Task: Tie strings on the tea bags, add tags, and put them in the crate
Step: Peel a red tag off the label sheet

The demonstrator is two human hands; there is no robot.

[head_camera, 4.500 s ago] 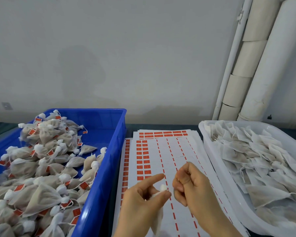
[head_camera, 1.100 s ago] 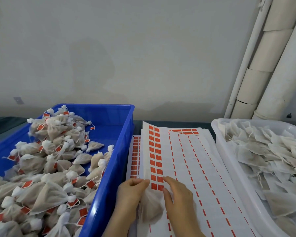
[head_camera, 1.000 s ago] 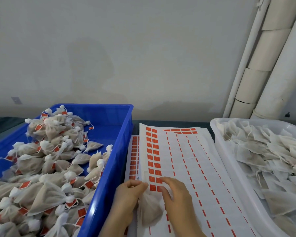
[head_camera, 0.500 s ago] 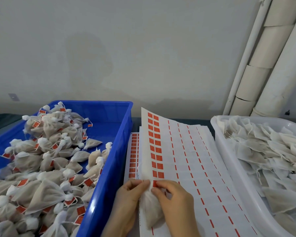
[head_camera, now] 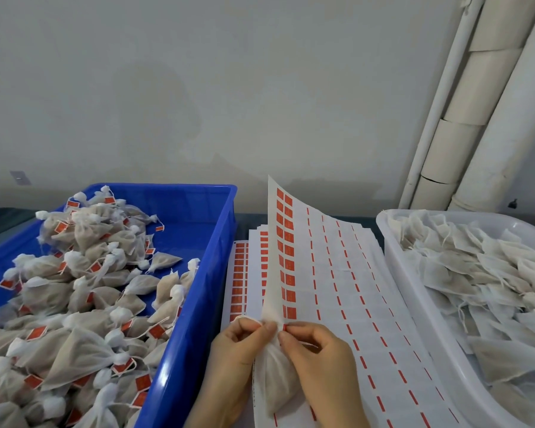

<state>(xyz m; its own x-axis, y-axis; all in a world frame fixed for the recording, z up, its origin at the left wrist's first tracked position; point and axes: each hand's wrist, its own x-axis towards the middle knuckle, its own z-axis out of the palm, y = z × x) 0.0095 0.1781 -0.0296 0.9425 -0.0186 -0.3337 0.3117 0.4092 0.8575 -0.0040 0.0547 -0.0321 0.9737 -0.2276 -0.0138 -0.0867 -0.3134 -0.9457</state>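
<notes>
While gripping the tea bag (head_camera: 275, 378) in the left hand (head_camera: 235, 353), pinches a red tag (head_camera: 284, 327) on the upcurled sheet (head_camera: 322, 273) with right hand (head_camera: 322, 356).

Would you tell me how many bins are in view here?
2: the blue crate at left, holding tagged tea bags, and the white tub at right, holding untagged ones.

Filled white tea bag (head_camera: 275, 381) against tag sheet (head_camera: 322, 257), sheet's edge curled up, blue crate (head_camera: 210, 273) half-full
</notes>
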